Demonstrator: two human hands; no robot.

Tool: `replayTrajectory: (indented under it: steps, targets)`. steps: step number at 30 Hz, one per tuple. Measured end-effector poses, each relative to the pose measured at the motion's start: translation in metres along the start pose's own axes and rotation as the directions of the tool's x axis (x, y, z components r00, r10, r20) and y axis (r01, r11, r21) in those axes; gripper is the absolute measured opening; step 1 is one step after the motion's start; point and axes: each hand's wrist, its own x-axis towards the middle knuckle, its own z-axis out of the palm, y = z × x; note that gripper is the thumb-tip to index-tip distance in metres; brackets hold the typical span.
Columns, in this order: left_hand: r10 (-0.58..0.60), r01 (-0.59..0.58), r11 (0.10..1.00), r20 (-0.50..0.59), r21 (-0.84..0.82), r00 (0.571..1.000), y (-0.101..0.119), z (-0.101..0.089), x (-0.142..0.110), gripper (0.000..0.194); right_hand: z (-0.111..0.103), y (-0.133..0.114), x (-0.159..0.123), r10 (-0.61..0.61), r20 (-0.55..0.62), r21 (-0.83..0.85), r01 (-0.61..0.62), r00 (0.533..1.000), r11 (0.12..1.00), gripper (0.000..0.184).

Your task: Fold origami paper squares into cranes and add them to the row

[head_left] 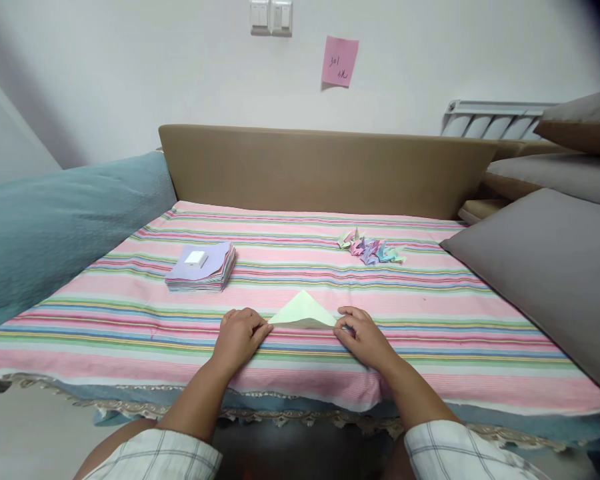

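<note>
A pale green sheet of paper (304, 309), folded into a triangle with its tip pointing away from me, lies on the striped cloth (290, 267). Its near edge bows up slightly in the middle. My left hand (240, 335) pinches the left corner between thumb and fingers. At the opposite corner, my right hand (361, 335) grips the paper the same way. Beyond the right hand sits a small row of folded paper figures (370, 249) in green, pink, purple and blue.
Left of the hands stands a stack of coloured paper (203, 270) with a small white block (197, 259) on top. Grey cushions (545, 260) crowd the right side. A brown backrest (325, 170) closes off the back, and a teal-covered armrest (80, 220) bounds the left.
</note>
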Motion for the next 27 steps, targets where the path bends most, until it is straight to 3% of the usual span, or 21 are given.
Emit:
replayTrajectory:
  steps: [6,22,27]
  targets:
    - [-0.034,0.035,0.999,-0.036,0.026,0.999,0.000,0.004,0.001,0.028,0.004,0.000,0.003,0.048,-0.061,0.011,-0.047,0.997,0.999,0.025]
    - [-0.123,0.131,0.985,-0.070,0.116,0.990,0.007,0.006,0.004,0.023,0.016,0.003,0.008,0.110,-0.173,-0.124,-0.133,0.979,0.983,0.025]
    - [-0.101,0.126,0.984,-0.187,0.129,0.977,0.009,0.010,0.000,0.008,0.017,0.005,0.008,0.093,-0.182,-0.127,-0.117,0.979,0.985,0.018]
